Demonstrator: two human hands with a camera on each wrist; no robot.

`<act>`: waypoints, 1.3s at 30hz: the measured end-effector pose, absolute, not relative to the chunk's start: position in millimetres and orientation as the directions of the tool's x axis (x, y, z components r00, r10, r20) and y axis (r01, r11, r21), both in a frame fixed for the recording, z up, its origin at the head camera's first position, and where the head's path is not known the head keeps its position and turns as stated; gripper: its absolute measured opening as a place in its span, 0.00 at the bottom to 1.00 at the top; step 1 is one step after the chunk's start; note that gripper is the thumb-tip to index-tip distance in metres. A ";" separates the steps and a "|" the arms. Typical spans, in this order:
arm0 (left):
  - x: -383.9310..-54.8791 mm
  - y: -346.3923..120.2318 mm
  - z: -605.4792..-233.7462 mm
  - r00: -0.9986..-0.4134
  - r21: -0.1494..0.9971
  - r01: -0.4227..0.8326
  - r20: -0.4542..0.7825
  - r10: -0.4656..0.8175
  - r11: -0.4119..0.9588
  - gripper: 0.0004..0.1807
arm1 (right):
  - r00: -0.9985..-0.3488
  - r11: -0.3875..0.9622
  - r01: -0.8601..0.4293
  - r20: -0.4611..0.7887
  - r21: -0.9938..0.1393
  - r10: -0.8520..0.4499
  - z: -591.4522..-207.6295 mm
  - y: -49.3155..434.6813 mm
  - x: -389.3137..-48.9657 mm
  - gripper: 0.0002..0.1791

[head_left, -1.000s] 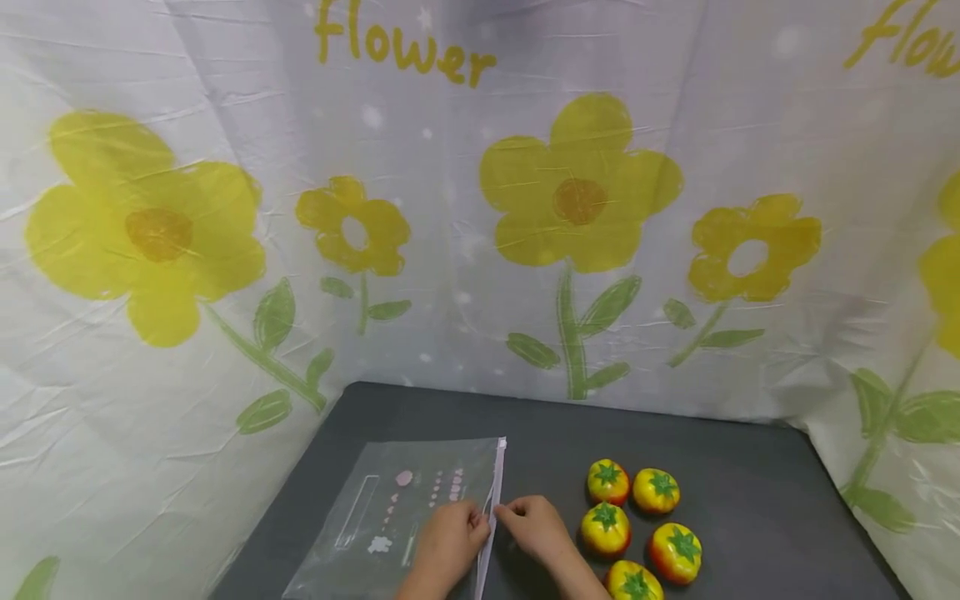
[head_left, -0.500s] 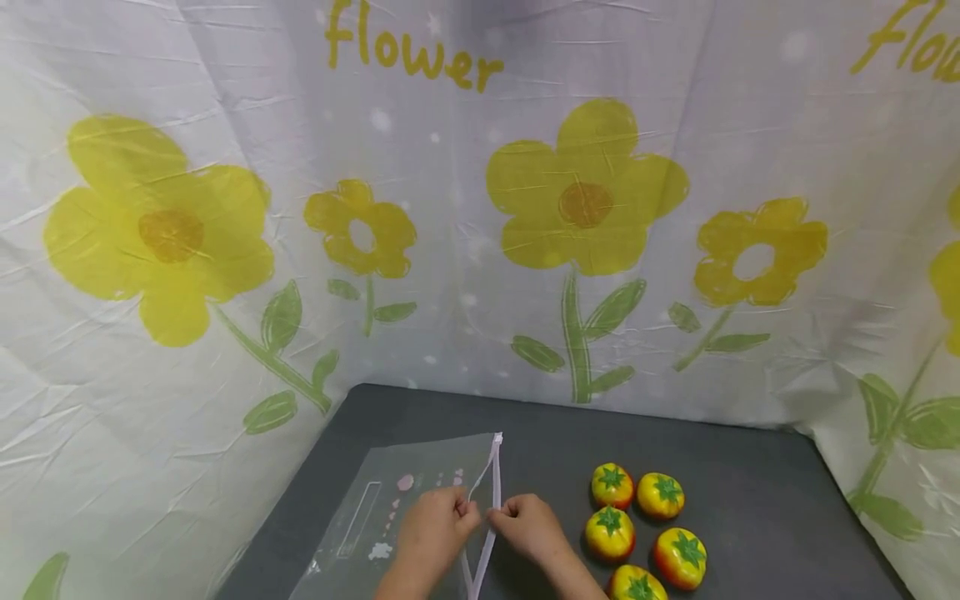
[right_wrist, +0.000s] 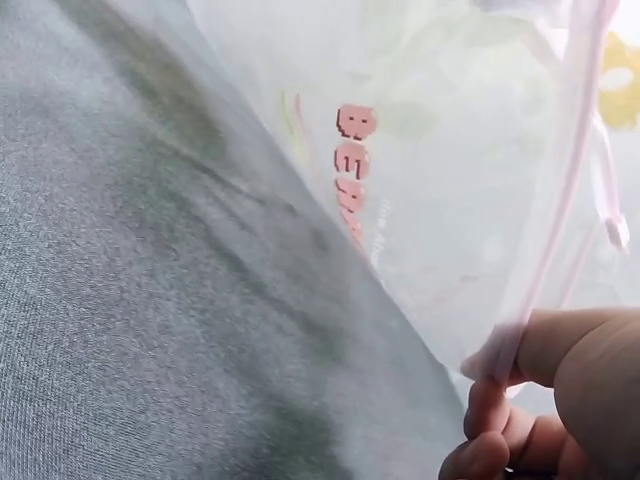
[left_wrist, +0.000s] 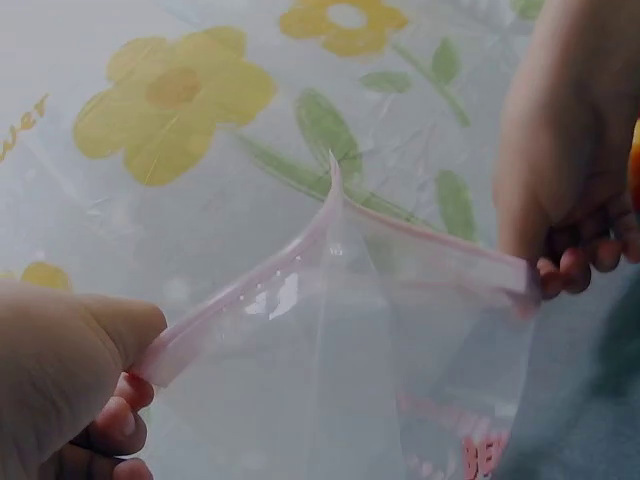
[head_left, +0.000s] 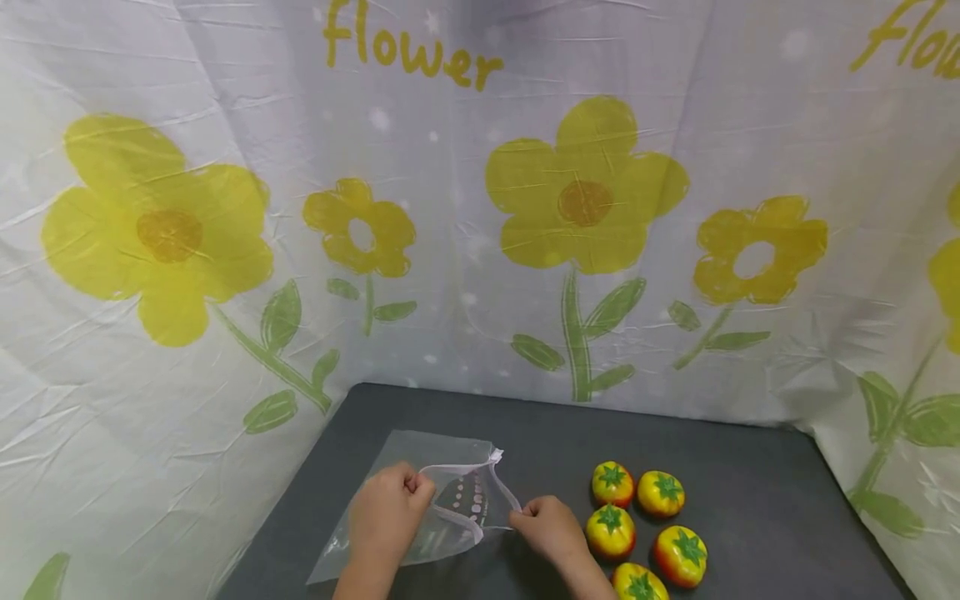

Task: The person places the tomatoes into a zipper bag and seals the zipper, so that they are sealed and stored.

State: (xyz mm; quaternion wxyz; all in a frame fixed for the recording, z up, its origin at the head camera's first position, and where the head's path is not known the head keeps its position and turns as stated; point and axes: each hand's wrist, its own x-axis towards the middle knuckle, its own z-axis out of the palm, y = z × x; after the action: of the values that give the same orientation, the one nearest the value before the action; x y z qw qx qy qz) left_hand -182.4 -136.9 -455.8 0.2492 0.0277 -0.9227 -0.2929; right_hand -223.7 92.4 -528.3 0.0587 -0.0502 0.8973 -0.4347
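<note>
A clear plastic zipper bag (head_left: 405,450) with a pale pink zip edge lies at the left of the dark table, its mouth spread wide. My left hand (head_left: 390,508) pinches one side of the mouth between thumb and fingers. The opposite side is pinched by my right hand (head_left: 551,529). In the left wrist view the pink zip edge (left_wrist: 250,275) runs in a V from one hand to the other. Pink letters (right_wrist: 352,165) printed on the bag show in the right wrist view. Just right of my right hand sit several yellow-and-red persimmons (head_left: 609,533) with green leafy tops.
The dark tabletop (head_left: 757,500) reaches back to a white curtain (head_left: 450,333) printed with yellow flowers, which also hangs along both sides. One persimmon (head_left: 637,583) is cut off by the bottom of the head view.
My left hand has moved left, pulling its side of the bag's mouth away from the other. The right hand has shifted slightly right. The mouth now gapes wide; the persimmons stay put.
</note>
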 end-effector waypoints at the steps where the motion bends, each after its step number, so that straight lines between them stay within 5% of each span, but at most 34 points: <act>1: -182.4 -137.4 -455.4 -0.882 0.568 0.084 0.425 -0.205 0.819 0.14 | -0.987 0.610 -0.035 -0.068 -0.791 -0.144 -526.7 93.8 -223.2 0.16; 13: -185.5 -122.4 -460.5 -0.905 0.695 0.124 0.372 -0.205 0.708 0.12 | -0.973 0.555 -0.098 -0.039 -0.826 -0.229 -503.2 97.0 -212.6 0.22; 24: -186.9 -117.4 -461.9 -0.896 0.706 0.117 0.379 -0.232 0.699 0.13 | -0.998 0.744 -0.043 0.058 -0.667 -0.006 -488.9 141.4 -206.6 0.11; 35: -189.1 -115.0 -463.7 -0.887 0.709 0.143 0.402 -0.229 0.691 0.13 | -0.986 0.875 0.152 -0.013 -0.459 0.164 -499.4 189.1 -211.2 0.44; 39: -189.5 -113.6 -463.5 -0.885 0.713 0.171 0.415 -0.212 0.680 0.13 | -0.986 0.894 0.168 -0.069 -0.415 0.153 -506.9 195.5 -209.9 0.46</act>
State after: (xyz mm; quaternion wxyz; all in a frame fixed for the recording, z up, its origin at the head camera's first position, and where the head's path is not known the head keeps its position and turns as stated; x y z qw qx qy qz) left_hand -189.5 -113.6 -463.5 0.2400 0.0116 -0.8846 -0.3996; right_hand -209.9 195.5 -506.9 0.0174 0.0825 0.9730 -0.2149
